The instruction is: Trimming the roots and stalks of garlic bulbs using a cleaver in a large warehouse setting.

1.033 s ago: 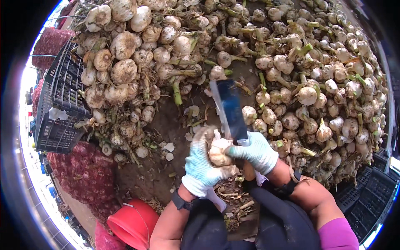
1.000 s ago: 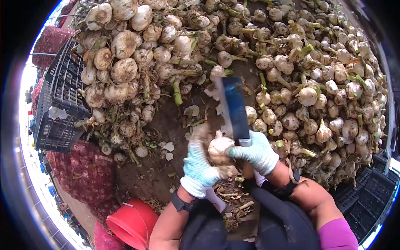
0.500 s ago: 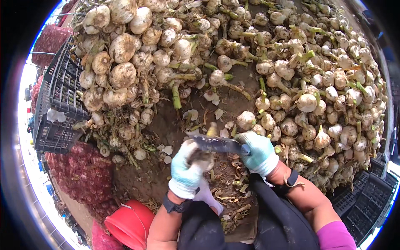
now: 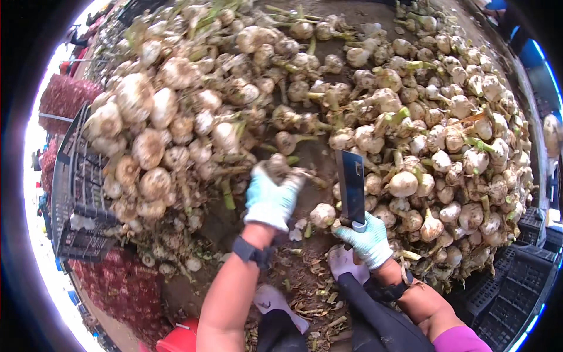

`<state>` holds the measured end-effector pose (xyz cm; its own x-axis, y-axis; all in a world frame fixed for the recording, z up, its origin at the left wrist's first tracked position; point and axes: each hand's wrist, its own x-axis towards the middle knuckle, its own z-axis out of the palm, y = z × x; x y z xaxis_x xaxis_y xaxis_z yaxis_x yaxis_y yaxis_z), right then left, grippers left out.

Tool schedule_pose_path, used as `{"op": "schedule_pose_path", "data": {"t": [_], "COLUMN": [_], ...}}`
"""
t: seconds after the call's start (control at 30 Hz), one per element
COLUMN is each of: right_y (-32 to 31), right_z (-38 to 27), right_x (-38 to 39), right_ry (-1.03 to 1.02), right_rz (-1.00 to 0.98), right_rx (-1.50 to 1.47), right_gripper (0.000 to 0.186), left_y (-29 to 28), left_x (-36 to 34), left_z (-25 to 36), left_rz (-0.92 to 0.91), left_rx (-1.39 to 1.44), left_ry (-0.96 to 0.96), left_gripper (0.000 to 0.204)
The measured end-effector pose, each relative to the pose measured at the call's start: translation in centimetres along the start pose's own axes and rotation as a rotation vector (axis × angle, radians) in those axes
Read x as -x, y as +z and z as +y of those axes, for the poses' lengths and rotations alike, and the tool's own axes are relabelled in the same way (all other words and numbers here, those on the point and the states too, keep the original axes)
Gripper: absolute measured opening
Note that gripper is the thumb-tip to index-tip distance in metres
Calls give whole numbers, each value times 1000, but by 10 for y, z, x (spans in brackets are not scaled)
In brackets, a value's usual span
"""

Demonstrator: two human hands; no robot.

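My left hand [image 4: 271,198], in a pale green and white glove, reaches to the middle of the heap with its fingers round a dirty garlic bulb [image 4: 277,166]. This bulb's stem points right, and the glove covers part of it. In my gloved right hand [image 4: 368,239] is a knife [image 4: 352,186] with a broad dark blade, held upright, its tip away from me. Just left of the knife hand, a loose garlic bulb [image 4: 322,215] lies on the ground. Stemmed garlic [image 4: 149,149] is piled to the left, and shorter-cut garlic [image 4: 431,227] spreads at the right.
Black crates [image 4: 82,193] edge the left pile, and more crates [image 4: 513,290] stand at the lower right. A red mesh sack [image 4: 120,287] and a red bucket [image 4: 179,337] are at the lower left. Stem scraps [image 4: 316,296] litter the ground by my shoes.
The bulb that was in my left hand under the blade is no longer there. My left hand has moved forward onto another bulb. The knife has swung from crosswise to upright. The view has shifted.
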<state>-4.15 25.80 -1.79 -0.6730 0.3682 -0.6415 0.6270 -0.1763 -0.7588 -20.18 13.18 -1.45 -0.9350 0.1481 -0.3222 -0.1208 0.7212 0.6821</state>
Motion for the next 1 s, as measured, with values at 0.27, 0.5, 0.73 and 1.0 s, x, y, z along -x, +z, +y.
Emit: {"op": "schedule_pose_path", "data": {"t": [0.27,0.5,0.73,1.0], "right_y": [-6,-9,-2,-14], "right_z": [-7,-1,10,6], "right_x": [-4,2,13,23], "right_ry": [6,-305,-270,-149], "right_rz": [-21,47,66,99], "right_rx": [-34,355,309,228], "right_gripper": [40,31,29,29], "left_y": [54,27,23,71], "left_x": [-47,0,35,-2], "left_z": [-30,-90,-49,-48], "left_rz": [88,-128,-123,-540], "left_rx": [-282,142,-49,-617], "left_ry": [-327,25,20,281], "left_gripper": [50,37,58,28]}}
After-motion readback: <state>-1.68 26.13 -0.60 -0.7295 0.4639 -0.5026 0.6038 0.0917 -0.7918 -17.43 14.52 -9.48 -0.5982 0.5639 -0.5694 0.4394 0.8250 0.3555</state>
